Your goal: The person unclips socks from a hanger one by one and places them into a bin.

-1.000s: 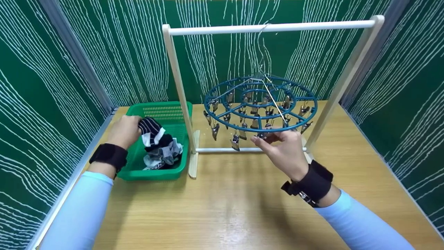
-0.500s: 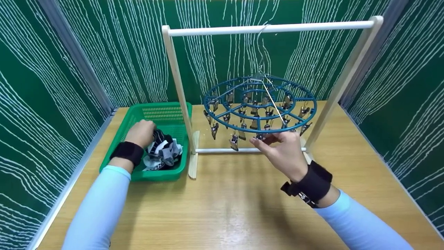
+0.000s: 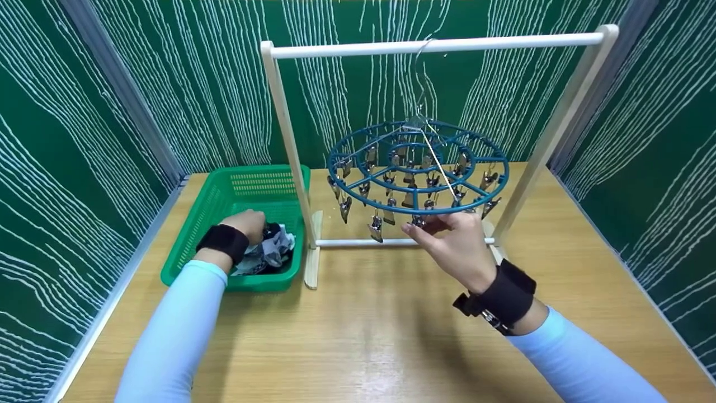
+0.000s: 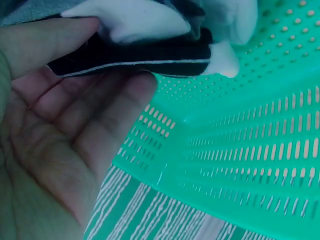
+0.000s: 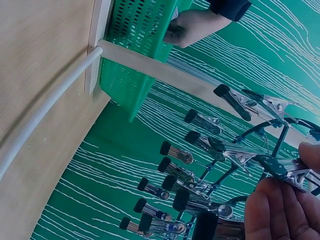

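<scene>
In the head view my left hand (image 3: 246, 225) reaches down into the green basket (image 3: 193, 246), over a pile of black, grey and white socks (image 3: 274, 250). The left wrist view shows the thumb above and the fingers below a black sock (image 4: 150, 65) with a thin white stripe and a white end, pinched between them. My right hand (image 3: 458, 243) is raised at the front rim of a round blue clip hanger (image 3: 417, 211). Its thumb and fingers pinch a metal clip (image 5: 296, 172) in the right wrist view; part of that clip is hidden by the fingers.
The hanger hangs by a hook from the white bar (image 3: 358, 48) of a wooden rack (image 3: 285, 129). Several metal clips (image 3: 376, 228) dangle under its rings. One rack leg stands right beside the basket. Green walls with white lines enclose the wooden table (image 3: 358, 336).
My left hand has moved rightward and down into the basket, and the striped sock beside it is now hidden by the hand in the head view. My right hand has barely moved.
</scene>
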{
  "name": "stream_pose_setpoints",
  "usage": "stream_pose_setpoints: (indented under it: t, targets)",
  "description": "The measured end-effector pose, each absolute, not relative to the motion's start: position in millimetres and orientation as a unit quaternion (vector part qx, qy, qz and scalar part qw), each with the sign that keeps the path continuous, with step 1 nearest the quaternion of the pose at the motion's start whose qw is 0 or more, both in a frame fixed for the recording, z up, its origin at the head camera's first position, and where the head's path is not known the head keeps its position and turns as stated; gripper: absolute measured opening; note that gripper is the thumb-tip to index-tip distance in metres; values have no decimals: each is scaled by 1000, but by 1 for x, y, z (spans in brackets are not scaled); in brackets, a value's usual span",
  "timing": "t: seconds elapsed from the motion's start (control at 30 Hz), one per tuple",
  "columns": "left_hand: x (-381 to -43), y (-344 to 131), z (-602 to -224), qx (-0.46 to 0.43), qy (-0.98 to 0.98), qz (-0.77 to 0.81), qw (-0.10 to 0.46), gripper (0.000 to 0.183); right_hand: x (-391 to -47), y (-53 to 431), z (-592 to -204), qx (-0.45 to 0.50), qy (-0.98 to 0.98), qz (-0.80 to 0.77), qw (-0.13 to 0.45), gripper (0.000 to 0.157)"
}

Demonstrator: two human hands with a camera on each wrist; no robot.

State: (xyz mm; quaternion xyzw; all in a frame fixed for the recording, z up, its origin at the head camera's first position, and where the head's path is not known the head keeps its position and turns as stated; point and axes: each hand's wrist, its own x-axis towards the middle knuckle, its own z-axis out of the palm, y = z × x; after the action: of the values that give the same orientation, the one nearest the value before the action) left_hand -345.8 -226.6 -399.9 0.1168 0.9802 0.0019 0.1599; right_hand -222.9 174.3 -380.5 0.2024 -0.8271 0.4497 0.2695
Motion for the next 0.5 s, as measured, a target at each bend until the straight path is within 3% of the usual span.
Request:
stream_pose_setpoints:
  t: [0.3,0.4,0.5]
  targets:
    - [-348,-225,-384,104,984,32,144,15,-221,176,-380,202,-840,435,255,7]
    - [-347,-222,-377,109,987,51,111,24,-219,177,-381,204,-844,431,247,6]
    - [-344,-216,-370,125,988,60,70,14,-217,179,-382,214,-843,428,245,6]
